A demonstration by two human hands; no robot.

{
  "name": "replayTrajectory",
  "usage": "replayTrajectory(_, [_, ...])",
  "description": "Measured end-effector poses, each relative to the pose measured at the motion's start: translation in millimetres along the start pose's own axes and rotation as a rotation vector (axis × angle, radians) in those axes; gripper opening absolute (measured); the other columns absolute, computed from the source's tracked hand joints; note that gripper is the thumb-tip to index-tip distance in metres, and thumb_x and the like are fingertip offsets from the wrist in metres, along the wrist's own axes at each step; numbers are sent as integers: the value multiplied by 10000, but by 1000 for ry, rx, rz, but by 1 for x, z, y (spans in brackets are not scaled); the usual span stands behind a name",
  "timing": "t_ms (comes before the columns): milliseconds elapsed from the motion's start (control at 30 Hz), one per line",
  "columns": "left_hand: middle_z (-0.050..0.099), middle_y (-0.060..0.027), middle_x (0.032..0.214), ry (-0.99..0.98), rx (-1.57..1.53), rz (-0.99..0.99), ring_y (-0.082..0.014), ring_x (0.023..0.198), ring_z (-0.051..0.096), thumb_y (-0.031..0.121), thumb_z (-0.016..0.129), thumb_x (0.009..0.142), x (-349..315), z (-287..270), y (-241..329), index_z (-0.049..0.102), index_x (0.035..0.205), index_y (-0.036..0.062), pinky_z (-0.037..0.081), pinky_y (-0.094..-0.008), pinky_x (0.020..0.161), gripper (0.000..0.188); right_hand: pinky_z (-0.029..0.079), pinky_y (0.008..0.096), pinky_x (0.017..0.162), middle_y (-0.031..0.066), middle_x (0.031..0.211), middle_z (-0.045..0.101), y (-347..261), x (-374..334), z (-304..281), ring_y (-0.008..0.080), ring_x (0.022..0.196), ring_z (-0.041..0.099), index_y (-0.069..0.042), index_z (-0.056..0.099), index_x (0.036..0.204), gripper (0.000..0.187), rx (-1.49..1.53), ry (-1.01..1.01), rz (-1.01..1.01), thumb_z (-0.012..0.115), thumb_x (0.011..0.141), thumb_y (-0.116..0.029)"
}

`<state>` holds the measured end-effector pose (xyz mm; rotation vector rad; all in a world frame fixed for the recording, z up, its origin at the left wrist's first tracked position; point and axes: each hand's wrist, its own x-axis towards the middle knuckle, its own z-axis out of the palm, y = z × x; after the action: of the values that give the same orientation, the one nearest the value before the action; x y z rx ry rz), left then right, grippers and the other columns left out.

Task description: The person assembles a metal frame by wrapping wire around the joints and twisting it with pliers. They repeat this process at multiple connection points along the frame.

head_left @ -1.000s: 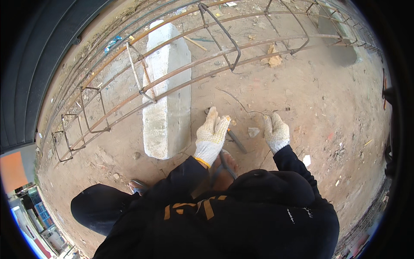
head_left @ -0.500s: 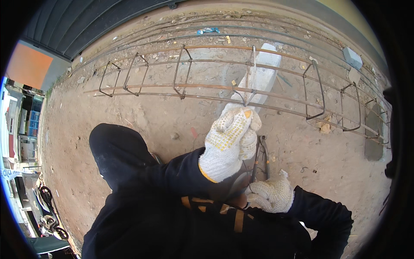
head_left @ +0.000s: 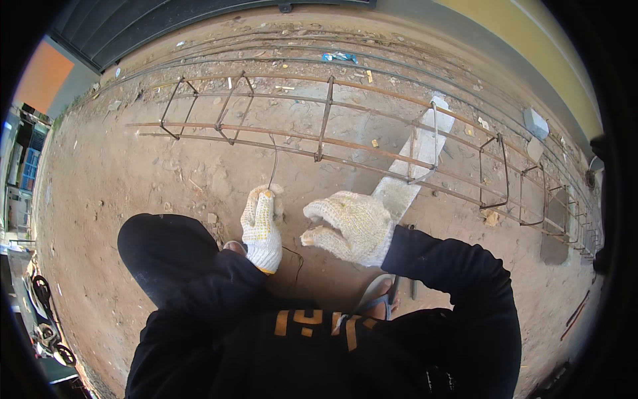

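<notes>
My left hand [head_left: 261,229], in a white knit glove with yellow dots, is closed on a thin tie wire [head_left: 274,159]. The wire rises from the fingertips toward the lower bars of a long rusty rebar cage [head_left: 266,145]. To its right, my right hand [head_left: 352,227], gloved the same way, has thumb and fingers curved apart with nothing visible between them. The cage lies across the ground ahead of both hands, its square stirrups spaced along the bars. Under the cage and partly behind my right hand is a pale concrete block [head_left: 402,189].
Long loose bars [head_left: 399,63] lie along the far wall. A grey block [head_left: 535,124] stands at the far right, and a blue wrapper [head_left: 339,57] lies at the back. My sandaled foot [head_left: 379,296] is below my right hand, beside partly hidden dark tool handles [head_left: 411,287].
My left hand has moved left, away from the stirrup over the concrete block, and a wire now shows in it. My right hand has come up and forward from beside the long-handled tool, its fingers now spread.
</notes>
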<state>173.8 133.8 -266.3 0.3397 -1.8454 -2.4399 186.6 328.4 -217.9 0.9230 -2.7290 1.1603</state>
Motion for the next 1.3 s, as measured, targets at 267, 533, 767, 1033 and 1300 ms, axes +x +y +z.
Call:
replayTrajectory(267, [630, 1, 889, -74, 47, -83, -44, 608, 454, 242, 483, 1007, 2, 14, -54, 603, 1117, 98, 376, -209, 533, 217, 494, 398, 886, 121, 1007, 691, 58, 94, -83, 314, 973, 641, -78, 711, 996, 189, -699, 425, -68, 652, 860, -195])
replayTrajectory(533, [631, -64, 1064, -69, 388, 388, -88, 743, 623, 146, 540, 999, 65, 49, -42, 573, 1248, 18, 468, -217, 599, 282, 494, 433, 869, 134, 1010, 686, 80, 128, -89, 345, 986, 625, -124, 732, 1043, 339, -388, 76, 153, 599, 890, -395])
replayTrajectory(767, [651, -87, 882, -229, -36, 83, -120, 727, 646, 141, 531, 1001, 62, 64, -37, 549, 1247, -62, 465, -223, 580, 319, 493, 414, 879, 144, 1028, 688, 86, 116, -75, 318, 1000, 633, -106, 736, 1057, 371, -429, 151, 148, 623, 882, -413])
replayTrajectory(1033, [656, -88, 823, -403, 50, 31, -136, 671, 643, 147, 567, 983, 68, 63, -34, 591, 1099, -39, 475, -253, 577, 220, 500, 312, 635, 100, 954, 699, 74, 112, -68, 181, 716, 635, -14, 672, 1084, 293, 247, 141, 316, 601, 943, -261])
replayTrajectory(1300, [643, -182, 756, -388, 503, 396, -301, 656, 659, 287, 633, 917, 71, 65, -26, 646, 1003, -12, 505, -365, 618, 312, 405, 226, 470, 52, 774, 682, 68, 117, -57, 62, 525, 533, -4, 651, 1057, 220, 532, 236, 411, 589, 959, -190])
